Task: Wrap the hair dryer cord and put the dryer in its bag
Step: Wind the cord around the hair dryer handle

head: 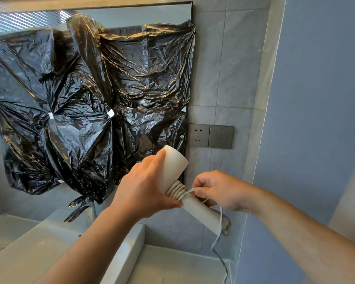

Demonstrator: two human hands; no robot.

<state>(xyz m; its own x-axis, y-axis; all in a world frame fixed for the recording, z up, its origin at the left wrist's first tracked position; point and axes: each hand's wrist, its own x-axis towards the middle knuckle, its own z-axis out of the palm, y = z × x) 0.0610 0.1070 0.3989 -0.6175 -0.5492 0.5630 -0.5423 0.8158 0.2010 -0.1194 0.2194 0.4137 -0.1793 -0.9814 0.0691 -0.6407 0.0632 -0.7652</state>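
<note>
Head view has us mid-wrap: our left hand [143, 187] is closed round the white hair dryer [175, 167] where barrel meets handle, thumb pressing at the edge of the coils, prob. so the body can't twist while cord goes on and the turns already laid can't slip. Dryer sits tilted, barrel up-left toward the mirror, handle down-right, held in the air above the countertop [172, 267], which leaves room all round the handle for the cord to pass. Our right hand [217, 189] is pinched shut on the cord [190, 190] just beside the coils, keeping it taut w/ a short lead, so each turn should bed tight vs. the last one. Several turns are stacked at the top of the handle; the rest of the cord loops off the handle's far end and hangs down twd the counter, so wrapping looks partly done, w/ plenty of slack left. Plug isn't in view; the wall socket [198, 135] is empty. No dryer bag visible; black plastic bin bags [90, 89] taped over the mirror are smth else. Sink basin [49, 253] lies below-left.
</note>
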